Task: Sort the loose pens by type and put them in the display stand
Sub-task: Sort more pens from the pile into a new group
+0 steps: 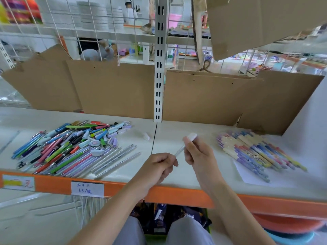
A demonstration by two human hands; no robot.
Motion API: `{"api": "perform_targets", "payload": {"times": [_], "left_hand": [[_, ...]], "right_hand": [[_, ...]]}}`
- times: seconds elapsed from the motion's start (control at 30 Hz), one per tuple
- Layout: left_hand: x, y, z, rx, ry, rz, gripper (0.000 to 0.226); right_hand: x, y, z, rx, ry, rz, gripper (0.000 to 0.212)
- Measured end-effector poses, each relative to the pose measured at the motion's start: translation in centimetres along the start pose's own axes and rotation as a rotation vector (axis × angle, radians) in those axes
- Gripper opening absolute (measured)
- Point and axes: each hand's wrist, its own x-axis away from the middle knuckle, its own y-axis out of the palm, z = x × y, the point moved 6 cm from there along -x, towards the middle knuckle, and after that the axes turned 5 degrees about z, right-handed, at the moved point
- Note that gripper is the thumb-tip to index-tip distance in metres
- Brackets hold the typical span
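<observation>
While both hands work above the shelf (168,175), we see the left hand (157,165) curled round the lower end of a slim clear pen (179,151), and the right hand (196,152) pinching what appears to be a pale cap (192,136) at its fingertips; motion blur leaves it unclear whether the cap is separate from the pen or seated on it. Left of the hands lies the mixed pile of loose pens (70,147), with a row of clear-barrelled pens along its near side. At the right, a sorted fan of pastel pens (254,152) rests partly on a white sheet (254,177). A stray cap (146,136) lies between the pile and the hands. No display stand can be made out; only cardboard panels (109,89) line the back of the shelf.

We judge the step in hand to be capping or checking one pen before grouping it. To do it well, we would hold the barrel steady, align the cap along its axis, press until seated, then lay the pen with its like, tips facing one way.
</observation>
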Motion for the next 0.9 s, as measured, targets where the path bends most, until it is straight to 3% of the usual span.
{"api": "perform_targets", "payload": {"times": [0.1,0.2,0.3,0.4,0.47,0.57,0.7,0.83,0.9], "left_hand": [[-1.0,0.8,0.7,-0.087,0.056,0.015,0.035],[-1.3,0.4,0.9,-0.617,0.271,0.076,0.033],[-0.9,-2.0,0.2,-0.969,0.393,0.164,0.023],[-0.7,-5.1,-0.2,-1.083,0.416,0.294,0.016],[-0.5,-7.3,-0.2,-1.113,0.399,0.401,0.016],[0.4,-10.5,-0.5,-1.181,0.358,0.529,0.02],[1.0,-12.0,-1.5,-1.177,0.273,0.526,0.022],[0.5,-11.6,-1.8,-1.181,0.26,0.491,0.019],[0.5,-11.7,-1.8,-1.155,0.314,0.492,0.018]], "right_hand": [[0.3,0.5,1.3,0.053,0.082,-0.066,0.026],[-1.0,-1.1,0.8,0.189,0.055,0.011,0.029],[-3.1,-2.8,0.1,0.635,-0.071,0.015,0.029],[-4.4,-3.6,2.1,1.139,-0.068,-0.05,0.021],[-4.9,-4.0,3.3,1.298,-0.034,-0.072,0.013],[-5.6,-4.6,3.5,1.359,-0.036,-0.033,0.02],[-6.0,-4.5,2.4,1.418,-0.007,0.087,0.026],[-5.3,0.4,2.0,1.357,-0.176,-0.078,0.025],[-5.7,3.4,2.1,1.204,-0.177,-0.125,0.022]]}}
